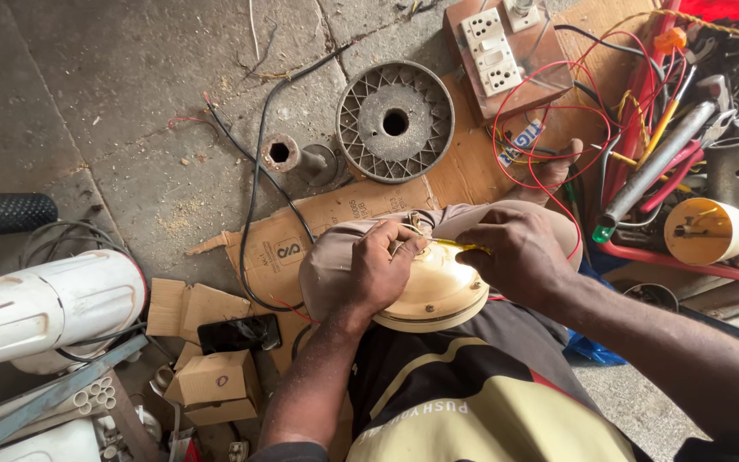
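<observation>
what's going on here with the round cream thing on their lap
A person sits on the floor with a round cream motor housing resting on their lap. The left hand steadies its top while the right hand holds a yellow-handled tool against its centre. A ribbed metal disc, a switchboard with red wires and a red tray of tools lie on the floor ahead.

Screwdriver (464, 247) tip hidden behind left hand (382, 265)
</observation>
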Available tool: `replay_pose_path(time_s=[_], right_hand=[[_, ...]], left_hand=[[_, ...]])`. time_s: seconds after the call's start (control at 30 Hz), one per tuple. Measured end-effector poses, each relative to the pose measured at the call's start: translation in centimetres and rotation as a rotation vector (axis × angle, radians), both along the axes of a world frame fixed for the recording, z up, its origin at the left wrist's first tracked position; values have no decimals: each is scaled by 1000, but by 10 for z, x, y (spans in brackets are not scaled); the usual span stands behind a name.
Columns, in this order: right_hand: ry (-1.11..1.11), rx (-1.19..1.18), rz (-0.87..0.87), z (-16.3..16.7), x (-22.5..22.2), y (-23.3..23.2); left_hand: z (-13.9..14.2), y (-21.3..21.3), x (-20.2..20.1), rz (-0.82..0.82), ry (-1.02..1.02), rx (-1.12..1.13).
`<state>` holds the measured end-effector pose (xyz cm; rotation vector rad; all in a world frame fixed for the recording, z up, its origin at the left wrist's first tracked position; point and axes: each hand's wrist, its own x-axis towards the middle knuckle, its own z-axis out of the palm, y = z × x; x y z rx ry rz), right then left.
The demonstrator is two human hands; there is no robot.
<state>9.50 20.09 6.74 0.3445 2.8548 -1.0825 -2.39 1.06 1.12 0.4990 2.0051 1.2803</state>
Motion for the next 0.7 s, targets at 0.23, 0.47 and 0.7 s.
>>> replay_pose_path(time_s=[0.23, 0.47, 0.7], right_hand=[[-21, 24, -48, -5, -1, -4], [-627, -207, -357, 1, -22, 4], [-67, 41, 39, 10, -7, 6]], left_hand=[[1, -2, -3, -23, 18, -50], [4, -2, -2, -34, 32, -51], [12, -11, 8, -57, 233, 120]])
